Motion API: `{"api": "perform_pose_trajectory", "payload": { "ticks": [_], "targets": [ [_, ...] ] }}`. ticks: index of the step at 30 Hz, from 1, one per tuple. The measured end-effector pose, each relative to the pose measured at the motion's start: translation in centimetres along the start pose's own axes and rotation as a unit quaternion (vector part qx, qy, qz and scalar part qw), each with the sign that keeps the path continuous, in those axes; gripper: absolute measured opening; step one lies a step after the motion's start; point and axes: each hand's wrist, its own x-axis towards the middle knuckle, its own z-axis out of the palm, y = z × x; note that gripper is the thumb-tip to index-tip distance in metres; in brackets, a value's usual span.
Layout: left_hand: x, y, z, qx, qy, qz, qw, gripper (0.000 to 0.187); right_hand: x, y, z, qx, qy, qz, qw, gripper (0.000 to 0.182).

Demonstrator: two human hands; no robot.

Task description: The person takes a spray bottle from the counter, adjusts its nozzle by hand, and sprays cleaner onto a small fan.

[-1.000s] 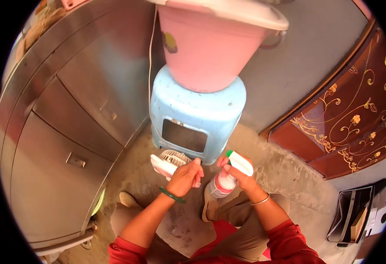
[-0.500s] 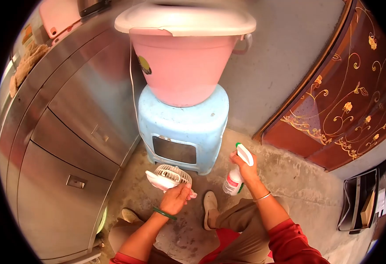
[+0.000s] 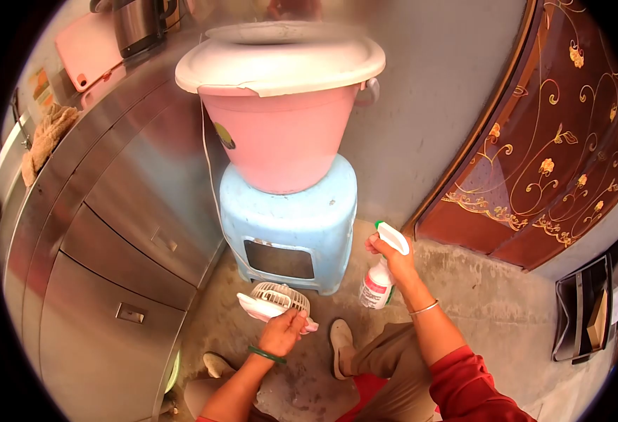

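My left hand (image 3: 281,333) is closed around the pink lower part of a small portable fan (image 3: 281,297), whose white grille faces up and away from me. A thin white cord runs from near the fan up along the bucket's side. In my right hand (image 3: 398,264) is a spray bottle (image 3: 376,287) with a white trigger head, a green nozzle and a red-and-white label; it hangs roughly upright, fingers wrapped round its neck. Beyond both hands stands a blue plastic stool (image 3: 288,204), bearing a pink bucket (image 3: 281,141) with a white lid (image 3: 288,67).
Stainless steel cabinets (image 3: 112,295) line the left side, with a brown cloth (image 3: 48,137) and a kettle (image 3: 139,28) on top. At the right hangs a brown embroidered curtain (image 3: 555,162). A black organizer (image 3: 582,309) stands near the right edge. Concrete floor (image 3: 478,309) lies below.
The view has tilted up slightly, so the bucket and stool appear lower and more of the lid and kettle shows. Both hands keep hold of the fan and the spray bottle.
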Motion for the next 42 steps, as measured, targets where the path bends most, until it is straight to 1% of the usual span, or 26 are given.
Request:
{"api": "perform_pose_trajectory", "payload": {
  "ticks": [2, 3, 5, 6, 7, 9, 10, 13, 14, 16, 17, 18, 21, 22, 23, 25, 26, 27, 28, 29, 30, 35, 36, 37, 41, 42],
  "targets": [
    [0.0, 0.2, -0.2, 0.005, 0.003, 0.004, 1.000, 0.040, 1.1, -0.6, -0.5, -0.051, -0.067, 0.025, 0.996, 0.017],
    [0.0, 0.3, -0.3, 0.010, 0.004, 0.004, 1.000, 0.041, 1.5, -1.1, -0.5, -0.051, -0.067, 0.022, 0.996, 0.017],
    [0.0, 0.3, -0.5, 0.028, 0.012, 0.007, 1.000, 0.040, 2.5, -2.3, -0.5, 0.003, -0.067, 0.087, 0.994, 0.015],
    [0.1, 0.2, -0.6, 0.045, 0.020, 0.008, 0.999, 0.040, 3.3, -3.1, -0.7, -0.014, -0.096, 0.104, 0.990, 0.011],
    [0.3, -0.3, -0.6, 0.043, 0.021, 0.011, 0.999, 0.040, 3.9, -3.7, -0.5, -0.017, -0.098, 0.101, 0.990, 0.011],
    [0.7, -1.4, -0.7, 0.085, 0.037, 0.034, 0.995, 0.038, 5.0, -4.9, 0.1, -0.020, -0.067, 0.146, 0.987, 0.011],
    [0.7, -1.6, -0.7, 0.081, 0.039, 0.036, 0.995, 0.038, 5.8, -5.3, -0.2, -0.029, -0.083, 0.152, 0.985, 0.014],
    [0.7, -1.7, -0.8, 0.047, 0.043, 0.056, 0.996, 0.036, 7.9, -5.8, 0.1, -0.086, -0.100, 0.130, 0.983, 0.011],
    [0.9, -2.0, -1.0, 0.056, 0.046, 0.061, 0.995, 0.035, 8.8, -5.9, -0.2, -0.102, -0.141, 0.138, 0.975, 0.011],
    [0.9, -1.5, -1.3, 0.064, 0.052, 0.067, 0.994, 0.035, 9.4, -6.1, -0.1, -0.119, -0.133, 0.150, 0.973, 0.012],
    [0.8, -1.1, -1.6, 0.092, 0.065, 0.078, 0.991, 0.034, 9.6, -6.2, 0.0, -0.133, -0.121, 0.162, 0.970, 0.018],
    [0.7, -0.6, -1.8, 0.121, 0.077, 0.089, 0.986, 0.034, 9.3, -6.6, 0.1, -0.118, -0.124, 0.174, 0.970, 0.017],
    [0.6, 0.1, -1.9, 0.110, 0.083, 0.099, 0.985, 0.032, 8.3, -7.2, 1.0, -0.102, -0.128, 0.172, 0.971, 0.013],
    [0.7, 0.1, -1.9, 0.108, 0.084, 0.099, 0.986, 0.032, 8.4, -7.0, 0.9, -0.113, -0.144, 0.175, 0.967, 0.020],
    [0.7, 0.2, -1.9, 0.108, 0.082, 0.098, 0.986, 0.032, 8.5, -6.8, 0.7, -0.114, -0.145, 0.175, 0.967, 0.020],
    [0.9, 0.1, -1.8, 0.106, 0.080, 0.099, 0.986, 0.031, 8.4, -6.8, 0.8, -0.176, -0.227, 0.177, 0.941, 0.015],
    [1.1, -0.1, -1.8, 0.099, 0.078, 0.099, 0.987, 0.030, 8.0, -6.8, 0.9, -0.206, -0.206, 0.188, 0.938, 0.012],
    [1.1, 0.0, -1.7, 0.092, 0.076, 0.099, 0.988, 0.029, 7.6, -6.8, 1.1, -0.209, -0.207, 0.188, 0.937, 0.012],
    [1.1, 0.2, -1.8, 0.090, 0.077, 0.099, 0.988, 0.029, 7.2, -6.8, 1.2, -0.198, -0.192, 0.209, 0.938, 0.011],
    [1.0, 0.6, -1.9, 0.108, 0.080, 0.102, 0.986, 0.029, 6.9, -6.7, 1.4, -0.187, -0.177, 0.231, 0.938, 0.010],
    [1.0, 0.8, -2.0, 0.126, 0.083, 0.105, 0.983, 0.029, 6.5, -6.8, 1.7, -0.190, -0.171, 0.231, 0.939, 0.010],
    [1.1, 0.7, -2.1, 0.127, 0.087, 0.102, 0.983, 0.029, 6.1, -6.8, 2.6, -0.201, -0.220, 0.236, 0.925, 0.010],
    [1.0, 0.7, -2.2, 0.125, 0.087, 0.098, 0.983, 0.028, 6.1, -6.6, 2.8, -0.225, -0.236, 0.234, 0.916, 0.009],
    [0.9, 0.7, -2.3, 0.123, 0.089, 0.098, 0.984, 0.028, 6.1, -6.5, 3.0, -0.249, -0.252, 0.232, 0.906, 0.013],
    [0.4, 1.3, -2.8, 0.116, 0.103, 0.105, 0.982, 0.027, 5.5, -6.8, 4.3, -0.229, -0.248, 0.230, 0.913, 0.012],
    [0.3, 1.4, -2.8, 0.111, 0.103, 0.107, 0.983, 0.027, 4.9, -6.8, 5.0, -0.222, -0.236, 0.213, 0.922, 0.010]
  ]
}}
